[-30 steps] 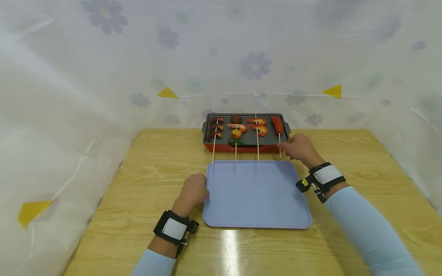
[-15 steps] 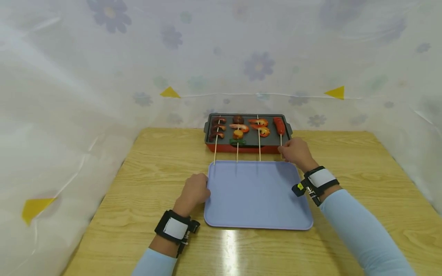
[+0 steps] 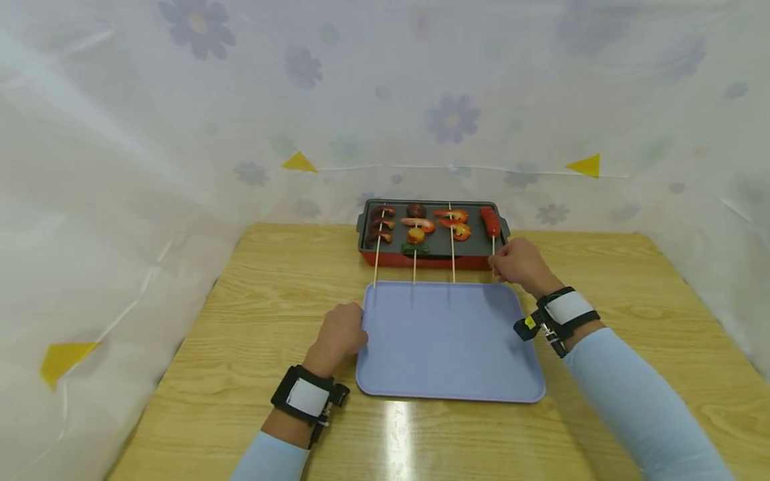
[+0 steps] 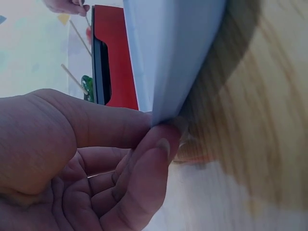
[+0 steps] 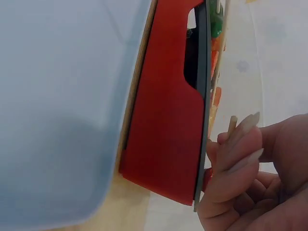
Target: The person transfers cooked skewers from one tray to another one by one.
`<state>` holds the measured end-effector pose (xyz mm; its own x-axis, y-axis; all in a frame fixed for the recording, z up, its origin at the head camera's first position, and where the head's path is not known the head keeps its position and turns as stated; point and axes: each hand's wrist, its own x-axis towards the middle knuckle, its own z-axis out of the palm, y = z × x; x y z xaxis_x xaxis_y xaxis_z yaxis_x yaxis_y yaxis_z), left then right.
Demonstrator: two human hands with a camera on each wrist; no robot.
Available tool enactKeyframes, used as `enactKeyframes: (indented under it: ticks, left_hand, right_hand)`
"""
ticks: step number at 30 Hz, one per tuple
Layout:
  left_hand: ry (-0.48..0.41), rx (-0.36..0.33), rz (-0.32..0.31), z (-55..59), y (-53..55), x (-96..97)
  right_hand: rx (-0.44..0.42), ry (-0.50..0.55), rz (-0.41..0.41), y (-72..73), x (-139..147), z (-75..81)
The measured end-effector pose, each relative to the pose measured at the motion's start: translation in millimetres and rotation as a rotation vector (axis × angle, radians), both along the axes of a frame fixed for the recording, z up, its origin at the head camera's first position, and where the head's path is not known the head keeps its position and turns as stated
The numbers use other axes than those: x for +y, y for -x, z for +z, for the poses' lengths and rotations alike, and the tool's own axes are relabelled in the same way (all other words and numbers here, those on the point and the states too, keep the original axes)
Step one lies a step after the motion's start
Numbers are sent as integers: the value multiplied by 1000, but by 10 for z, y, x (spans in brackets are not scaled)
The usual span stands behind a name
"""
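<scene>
My left hand [image 3: 341,332] pinches the left rim of a pale lavender tray [image 3: 448,344] between thumb and fingers; the left wrist view shows this grip close up. At the tray's far right corner, my right hand [image 3: 519,262] pinches the bare stick of a sausage skewer [image 3: 490,222]. The red sausage lies at the right end of a black-topped red grill [image 3: 472,248]. In the right wrist view the stick's end [image 5: 233,125] pokes out past my fingertips. Most of the sausage is hidden there behind the hand and grill.
Beside the sausage on the grill lie a shrimp skewer [image 3: 455,230], a mixed skewer [image 3: 416,235] and a skewer of dark brown pieces [image 3: 380,225]. Their sticks reach toward the tray. A wooden table [image 3: 271,287] carries everything, with a flowered plastic sheet [image 3: 385,87] behind it.
The sausage has turned slightly on the grill, its stick still pinched by my right hand. My left hand stays on the tray rim. The head view has shifted a little.
</scene>
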<state>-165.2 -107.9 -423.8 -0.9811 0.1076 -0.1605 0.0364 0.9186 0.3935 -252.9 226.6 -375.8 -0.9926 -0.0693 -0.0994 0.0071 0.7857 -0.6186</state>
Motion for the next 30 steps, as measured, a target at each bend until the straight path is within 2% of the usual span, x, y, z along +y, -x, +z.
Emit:
enactKeyframes:
  ticks: [8, 17, 23, 30]
  left_hand:
    - [-8, -28, 10, 20, -23, 3]
    - [-1, -22, 0, 29, 3, -32]
    - [-12, -33, 5, 13, 20, -37]
    - [-24, -18, -13, 5, 27, -30]
  right_hand:
    - [-20, 38, -1, -192, 32, 145]
    - [-17, 24, 4, -479, 46, 279]
    - [-14, 60, 3, -716, 68, 251]
    - [-37, 24, 13, -1051, 136, 175]
